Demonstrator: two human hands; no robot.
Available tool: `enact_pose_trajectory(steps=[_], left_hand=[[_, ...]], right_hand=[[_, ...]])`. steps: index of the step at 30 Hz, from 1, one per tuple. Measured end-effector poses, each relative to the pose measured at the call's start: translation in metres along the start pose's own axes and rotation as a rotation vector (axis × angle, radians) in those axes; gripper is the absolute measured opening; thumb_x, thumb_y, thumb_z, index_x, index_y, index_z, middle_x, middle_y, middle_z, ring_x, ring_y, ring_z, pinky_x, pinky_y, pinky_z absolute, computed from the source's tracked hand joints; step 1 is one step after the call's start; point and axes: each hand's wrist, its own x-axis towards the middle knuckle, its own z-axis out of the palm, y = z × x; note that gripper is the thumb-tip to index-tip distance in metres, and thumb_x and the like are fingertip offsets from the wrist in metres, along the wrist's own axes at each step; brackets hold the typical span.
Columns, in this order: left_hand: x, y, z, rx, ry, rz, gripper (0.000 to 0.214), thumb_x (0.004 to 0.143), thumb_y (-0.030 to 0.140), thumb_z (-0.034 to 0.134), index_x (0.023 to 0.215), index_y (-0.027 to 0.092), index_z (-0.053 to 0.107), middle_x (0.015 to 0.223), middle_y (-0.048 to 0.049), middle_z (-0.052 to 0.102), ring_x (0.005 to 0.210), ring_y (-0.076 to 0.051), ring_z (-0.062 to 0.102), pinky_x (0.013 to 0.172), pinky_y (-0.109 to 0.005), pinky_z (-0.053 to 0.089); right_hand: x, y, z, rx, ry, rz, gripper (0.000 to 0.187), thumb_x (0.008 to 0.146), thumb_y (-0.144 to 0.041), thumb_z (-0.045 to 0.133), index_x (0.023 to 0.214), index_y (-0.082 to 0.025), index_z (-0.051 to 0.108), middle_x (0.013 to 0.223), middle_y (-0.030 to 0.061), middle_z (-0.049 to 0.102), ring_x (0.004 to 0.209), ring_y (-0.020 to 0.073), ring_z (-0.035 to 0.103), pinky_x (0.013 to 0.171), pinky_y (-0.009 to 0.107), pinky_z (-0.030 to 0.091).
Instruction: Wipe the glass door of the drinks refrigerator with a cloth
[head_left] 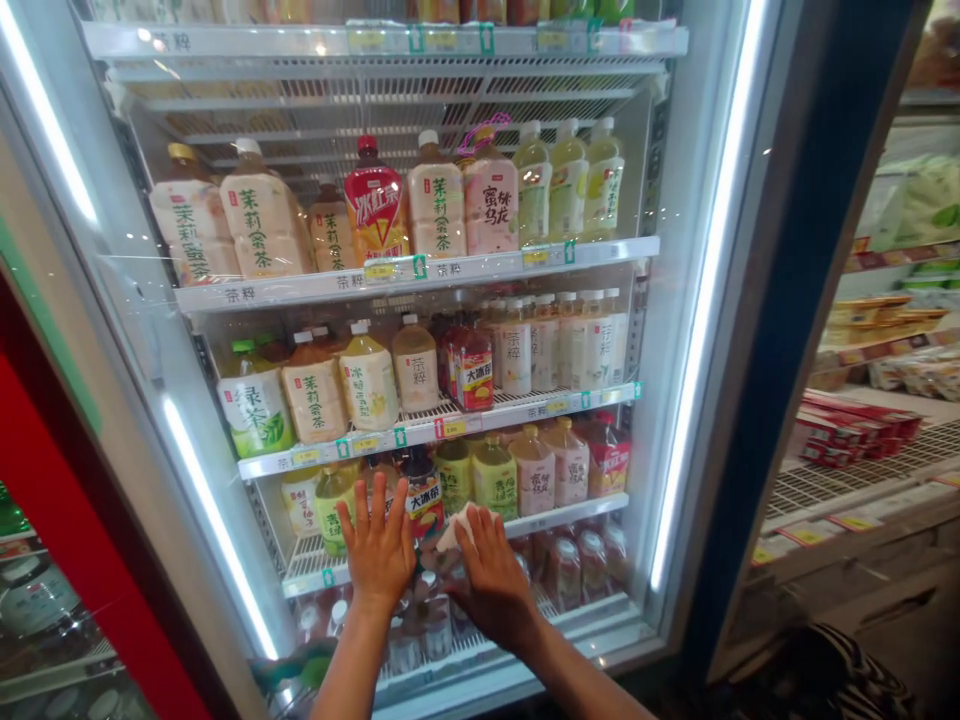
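Observation:
My left hand (379, 550) is raised in front of the lower shelves of a lit drinks fridge (694, 300), palm forward and fingers spread. It holds nothing and appears to rest on the glass door. Beside it, my right hand (495, 580) has its fingers over a white cloth or tissue (456, 527), which shows at the fingertips. Most of that white piece is hidden under the hand. Behind the hands stand a green tea bottle (334, 508) and a dark iced tea bottle (424, 495), both partly covered.
Bottled teas fill several shelves, including a red iced tea bottle (375, 205) and a pink-labelled bottle (491, 195). On the right, an open chilled case holds red packs (847, 430). A red-framed cooler (67, 480) is at left. Striped fabric (855, 670) lies low at right.

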Motion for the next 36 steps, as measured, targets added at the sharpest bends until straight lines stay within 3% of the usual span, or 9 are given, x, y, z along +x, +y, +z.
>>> enact_pose_trajectory(steps=[6,8,12,14,21,23,28,30,36], left_hand=[[0.003,0.0,-0.001,0.0,-0.003,-0.007,0.079,0.093,0.019,0.058,0.162,0.031,0.022,0.17,-0.0033,0.015,0.16,-0.025,0.005,0.131,-0.059,0.003],[0.003,0.002,-0.005,-0.006,-0.004,-0.009,0.079,0.093,0.018,0.058,0.162,0.031,0.021,0.17,-0.0034,0.015,0.16,-0.027,0.006,0.131,-0.061,0.006],[0.0,0.015,-0.017,-0.058,-0.039,-0.052,0.081,0.092,0.019,0.06,0.162,0.031,0.021,0.172,-0.0051,0.011,0.161,-0.029,0.004,0.129,-0.064,0.004],[0.001,0.026,-0.02,-0.095,-0.046,-0.044,0.081,0.092,0.022,0.062,0.162,0.034,0.023,0.173,-0.004,0.009,0.161,-0.029,0.003,0.129,-0.063,0.0],[0.064,0.07,-0.017,-0.142,-0.115,0.078,0.071,0.094,0.029,0.06,0.159,0.036,0.032,0.17,-0.0028,0.021,0.16,-0.029,0.009,0.13,-0.059,-0.001],[0.083,0.08,-0.013,-0.143,-0.118,0.123,0.07,0.095,0.03,0.059,0.159,0.035,0.031,0.17,-0.0029,0.021,0.16,-0.028,0.007,0.13,-0.058,-0.002],[0.106,0.095,-0.004,-0.115,-0.134,0.291,0.07,0.095,0.034,0.059,0.159,0.034,0.032,0.166,-0.0033,0.032,0.16,-0.026,0.01,0.131,-0.057,-0.004],[0.115,0.099,-0.002,-0.105,-0.137,0.369,0.07,0.094,0.035,0.059,0.159,0.033,0.033,0.165,-0.0034,0.035,0.16,-0.026,0.01,0.13,-0.057,-0.004],[0.156,0.101,-0.007,-0.052,-0.13,0.575,0.069,0.095,0.035,0.057,0.159,0.029,0.034,0.166,-0.0034,0.034,0.161,-0.026,0.006,0.13,-0.058,-0.004]], right_hand=[[0.132,0.053,-0.052,0.026,0.136,0.199,0.09,0.103,-0.056,0.038,0.164,-0.015,-0.014,0.171,0.015,-0.015,0.159,0.0378,-0.006,0.125,0.069,0.017],[0.119,0.052,-0.052,0.023,0.112,0.188,0.088,0.104,-0.054,0.039,0.164,-0.015,-0.011,0.172,0.0148,-0.014,0.159,0.0377,-0.005,0.125,0.068,0.019],[0.015,0.037,-0.024,0.022,0.016,0.098,0.088,0.101,-0.055,0.043,0.166,-0.01,0.004,0.172,0.0186,0.003,0.158,0.0399,0.012,0.121,0.063,0.037],[-0.007,0.044,-0.019,0.012,-0.002,0.055,0.088,0.1,-0.057,0.045,0.166,-0.011,0.008,0.171,0.0179,0.009,0.157,0.0392,0.018,0.119,0.061,0.041],[0.124,0.138,-0.093,-0.018,0.17,0.269,0.085,0.105,-0.05,0.037,0.164,-0.016,-0.014,0.172,0.013,-0.015,0.16,0.0352,-0.004,0.126,0.066,0.018],[0.113,0.144,-0.094,-0.024,0.144,0.268,0.085,0.105,-0.049,0.039,0.164,-0.016,-0.012,0.172,0.0131,-0.014,0.16,0.0355,-0.003,0.127,0.065,0.019],[-0.005,0.129,-0.054,-0.049,0.03,0.106,0.088,0.1,-0.052,0.047,0.165,-0.009,0.006,0.172,0.0182,0.004,0.158,0.0387,0.012,0.12,0.06,0.039],[-0.008,0.142,-0.057,-0.061,0.024,0.075,0.091,0.099,-0.054,0.048,0.166,-0.011,0.005,0.172,0.0169,0.003,0.159,0.0376,0.012,0.121,0.06,0.039],[0.118,0.213,-0.118,-0.091,0.204,0.34,0.086,0.105,-0.048,0.036,0.162,-0.016,-0.019,0.17,0.0126,-0.021,0.159,0.0356,-0.008,0.126,0.067,0.017]])
